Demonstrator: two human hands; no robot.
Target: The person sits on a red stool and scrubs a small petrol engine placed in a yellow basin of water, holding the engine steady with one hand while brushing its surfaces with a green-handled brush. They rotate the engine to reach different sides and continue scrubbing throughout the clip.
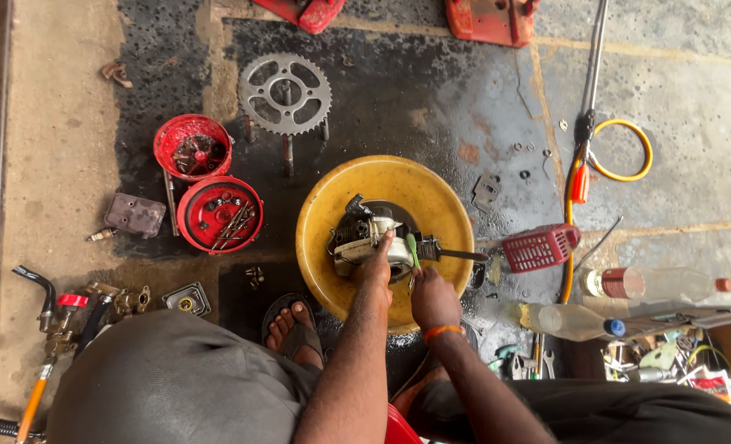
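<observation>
A small grey engine block point(364, 236) with a shaft sticking out to the right lies in a shallow yellow basin point(431, 193) on the oily floor. My left hand point(375, 265) rests on the engine's near side and holds it steady. My right hand point(433, 298), with an orange band at the wrist, grips a green-handled brush point(412, 247) whose head touches the engine's right end.
Two red bowls point(191, 145) point(217, 214) of small parts and a chain sprocket point(285, 93) lie left of the basin. A red plastic guard point(538, 247), plastic bottles point(575, 321), an orange hose point(569, 222) and loose tools point(661, 358) lie right. My sandalled foot point(293, 329) is beside the basin.
</observation>
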